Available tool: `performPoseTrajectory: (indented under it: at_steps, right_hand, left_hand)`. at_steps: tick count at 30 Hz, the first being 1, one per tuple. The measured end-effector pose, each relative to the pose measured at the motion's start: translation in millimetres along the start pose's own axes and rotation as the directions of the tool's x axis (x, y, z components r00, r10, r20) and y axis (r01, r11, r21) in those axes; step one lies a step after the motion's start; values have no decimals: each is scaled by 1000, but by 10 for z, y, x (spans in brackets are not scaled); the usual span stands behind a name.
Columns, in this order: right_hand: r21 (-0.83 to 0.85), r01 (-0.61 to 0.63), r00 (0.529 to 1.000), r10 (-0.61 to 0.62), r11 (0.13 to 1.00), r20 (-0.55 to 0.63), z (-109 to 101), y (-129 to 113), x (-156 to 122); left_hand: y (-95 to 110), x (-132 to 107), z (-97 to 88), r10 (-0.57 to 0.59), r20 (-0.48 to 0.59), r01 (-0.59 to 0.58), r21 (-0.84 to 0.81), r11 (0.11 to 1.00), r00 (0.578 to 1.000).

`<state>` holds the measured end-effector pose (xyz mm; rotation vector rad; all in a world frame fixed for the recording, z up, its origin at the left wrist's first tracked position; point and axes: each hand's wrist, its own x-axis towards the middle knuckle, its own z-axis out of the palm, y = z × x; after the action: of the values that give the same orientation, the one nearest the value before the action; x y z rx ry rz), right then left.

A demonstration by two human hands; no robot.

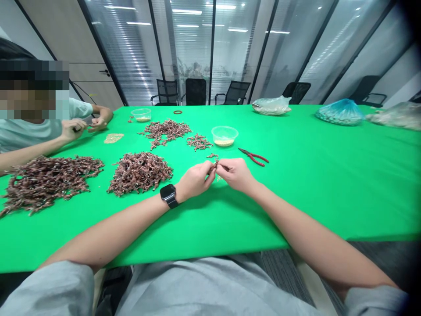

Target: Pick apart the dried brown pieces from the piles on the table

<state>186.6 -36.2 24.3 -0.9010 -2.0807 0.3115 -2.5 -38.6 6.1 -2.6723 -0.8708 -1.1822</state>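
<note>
My left hand (195, 180), with a black watch (169, 195) on its wrist, is pinched closed over the green table. Fingertip to fingertip with it, my right hand (237, 174) is closed too. Between them is a small reddish-brown piece (215, 164), mostly hidden by the fingers. Just beyond lie a few similar pieces (212, 156), and pale bits (219, 178) lie below the fingertips. A clear plastic bowl (224, 132) holding pale grains stands behind my hands. Red-handled pliers (255, 156) rest to the right, touched by neither hand.
Heaps of reddish-brown pieces (140, 172) (52, 177) cover the left side, with smaller piles (167, 130) farther back. A co-worker's hands (74, 129) work at the left, near another bowl (141, 115). Filled plastic bags (339, 113) sit at the back right.
</note>
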Motion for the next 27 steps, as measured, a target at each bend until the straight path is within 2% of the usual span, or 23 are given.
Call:
performPoseTrajectory:
  at_steps: [5,9,12,15,18,22,24,25,26,27]
  right_hand:
    - [152,-148,989,145,977,25,1,-59,26]
    - [364,-325,946,299,873,128,18,-66,39]
    - [512,-490,870,435,706,233,36,-76,40]
    - [613,-598,792,496,517,354,28,-81,43]
    - [674,-666,726,483,320,489,-17,-64,55]
    - [664,-744,636,384,74,669,-95,-37,89]
    - [642,-766,613,344,38,711,-111,-43,104]
    - [640,-766,617,344,57,708,-109,-50,107]
    - [647,-755,636,361,108,682,-102,-59,106]
    - [655,-730,671,392,196,630,-90,-67,102]
  left_hand:
    - [-20,7,3,69,-27,-66,86,994,997]
    - [-42,0,18,124,-38,-118,134,984,992]
    - [-49,-5,19,138,-23,-133,148,980,990]
    - [-54,-5,13,147,-3,-145,152,978,989]
    - [-64,-1,5,171,3,-170,160,972,985]
    - [-66,3,-2,201,5,-200,160,967,979]
    - [-53,7,-1,169,-4,-167,133,977,986]
    - [-43,9,0,128,-12,-126,108,986,992]
    - [-32,11,1,73,-17,-71,76,995,997]
    - [-21,12,3,11,-16,-10,36,999,1000]
